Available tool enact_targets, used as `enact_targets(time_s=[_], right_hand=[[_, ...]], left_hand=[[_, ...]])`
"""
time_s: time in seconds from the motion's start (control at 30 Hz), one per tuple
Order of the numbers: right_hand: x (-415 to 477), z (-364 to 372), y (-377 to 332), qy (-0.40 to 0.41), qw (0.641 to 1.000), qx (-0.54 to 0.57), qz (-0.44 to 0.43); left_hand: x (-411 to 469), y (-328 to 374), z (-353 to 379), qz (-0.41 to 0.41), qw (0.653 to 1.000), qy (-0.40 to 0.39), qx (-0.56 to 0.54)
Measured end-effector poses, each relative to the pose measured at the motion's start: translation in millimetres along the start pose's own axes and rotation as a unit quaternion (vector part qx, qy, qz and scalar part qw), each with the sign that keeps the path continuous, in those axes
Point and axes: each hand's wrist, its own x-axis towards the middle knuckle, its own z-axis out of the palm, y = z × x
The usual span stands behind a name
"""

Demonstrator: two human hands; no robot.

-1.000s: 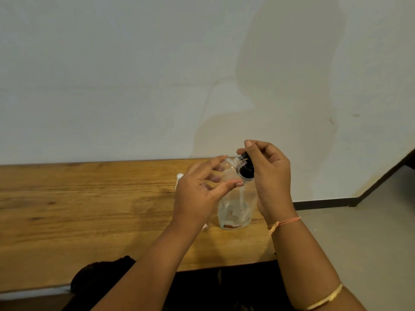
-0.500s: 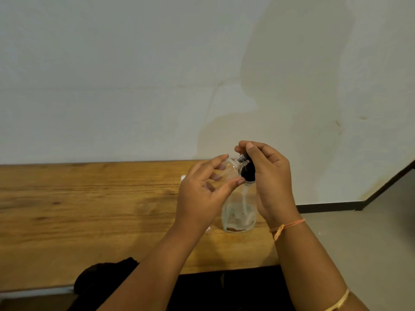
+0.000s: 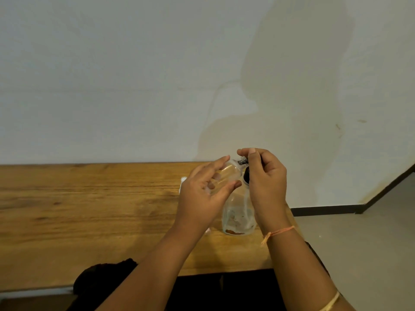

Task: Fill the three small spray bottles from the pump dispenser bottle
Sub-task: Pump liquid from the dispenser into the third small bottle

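My left hand (image 3: 202, 194) holds a small clear spray bottle (image 3: 226, 172) between thumb and fingertips, tilted with its mouth toward the right. My right hand (image 3: 266, 178) grips the black pump head (image 3: 246, 176) of the clear pump dispenser bottle (image 3: 238, 217), which stands on the wooden table (image 3: 89, 209). The pump's nozzle (image 3: 242, 162) sits at the small bottle's mouth. A thin tube runs from the pump head down into the dispenser. A little residue lies at the dispenser's bottom. The other small bottles are mostly hidden behind my left hand.
A white piece (image 3: 183, 180) peeks out behind my left hand, and a small pale bit (image 3: 207, 231) shows below it. A dark cloth (image 3: 105, 277) lies at the table's front edge. The table ends just right of the dispenser, with floor (image 3: 359, 243) beyond.
Both hands stay together at the pump head. My left hand has brought the small bottle slightly closer to the nozzle; the view has shifted a little.
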Motion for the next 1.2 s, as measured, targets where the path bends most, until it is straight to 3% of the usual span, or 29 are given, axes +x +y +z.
enact_targets(time_s=[0.17,0.4,0.73,1.07,1.2], right_hand=[[0.4,-0.8,-7.6,-0.008,1.000,-0.012,0.004],[2.0,-4.7,5.9,0.006,0.997,-0.066,-0.033],[3.5,-5.2,-3.8,-0.026,0.999,-0.019,-0.001],[2.2,-8.9,2.8,-0.034,0.997,-0.059,-0.022],[0.4,-10.8,-2.6,-0.029,0.999,0.011,0.031]], left_hand=[[1.1,3.0,-4.7,0.030,0.999,0.010,0.020],[4.1,-3.7,-2.2,0.002,1.000,-0.021,0.006],[11.2,-3.5,-8.6,0.062,0.998,-0.009,0.003],[13.4,-6.0,-5.9,0.006,0.996,-0.077,-0.044],[15.4,-1.9,-6.9,0.034,0.997,-0.071,-0.013]])
